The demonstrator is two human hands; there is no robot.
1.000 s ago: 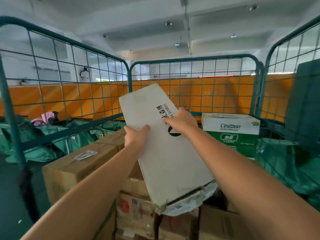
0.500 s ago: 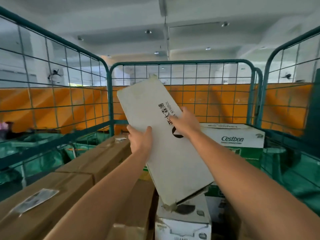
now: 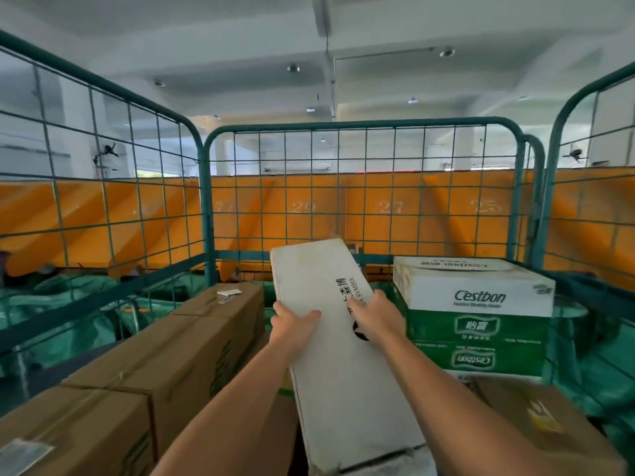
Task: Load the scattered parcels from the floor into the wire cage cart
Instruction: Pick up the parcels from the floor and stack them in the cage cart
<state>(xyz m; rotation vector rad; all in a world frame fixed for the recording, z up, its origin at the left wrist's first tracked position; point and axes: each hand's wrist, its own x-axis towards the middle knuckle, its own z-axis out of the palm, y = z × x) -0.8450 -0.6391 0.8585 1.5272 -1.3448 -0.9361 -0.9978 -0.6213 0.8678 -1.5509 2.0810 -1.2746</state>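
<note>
Both hands, left (image 3: pixel 295 324) and right (image 3: pixel 376 316), grip the white box (image 3: pixel 343 365) by its edges, tilted inside the cart (image 3: pixel 206 201) between brown boxes (image 3: pixel 192 345) and Cestbon cartons (image 3: pixel 477 317). Placing is underway; next, I judge, lower it into that gap.

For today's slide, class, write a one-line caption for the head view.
Both hands, left and right, hold a flat white box over parcels in the wire cage cart.

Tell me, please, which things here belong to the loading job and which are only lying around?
Job: white flat box, held by left hand and right hand; wire cage cart; brown cartons and Cestbon box inside.

Lying about: green sacks outside the cage; orange wall.
</note>
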